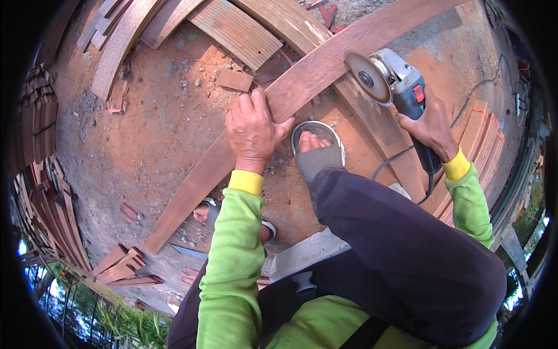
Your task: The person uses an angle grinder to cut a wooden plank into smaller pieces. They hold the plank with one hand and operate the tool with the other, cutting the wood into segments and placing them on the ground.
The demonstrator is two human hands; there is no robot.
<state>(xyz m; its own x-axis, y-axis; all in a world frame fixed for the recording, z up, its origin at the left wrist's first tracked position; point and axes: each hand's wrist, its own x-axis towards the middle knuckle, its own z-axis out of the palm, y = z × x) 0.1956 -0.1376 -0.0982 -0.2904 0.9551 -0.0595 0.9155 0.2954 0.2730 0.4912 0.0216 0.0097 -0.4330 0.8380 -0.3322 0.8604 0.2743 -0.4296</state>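
Left hand [251,128] is spanning the plank [308,80], grip clamping its edges. Plank's crossing over another board [378,125], probably feeling stiff and heavyish, so mid-length's looking decent to grab. Right of the plank, right hand [433,125] is wrapping its grip around the grinder [407,87].

Ground [157,131]: bare reddish-brown earth, strewn with pebbles [185,85]. Lying on it: small wood offcut [235,79], upper middle; loose heap of short wood pieces [123,267], lower left; pale grey slab [305,254], lower centre; stacked wood strips [483,142], right.
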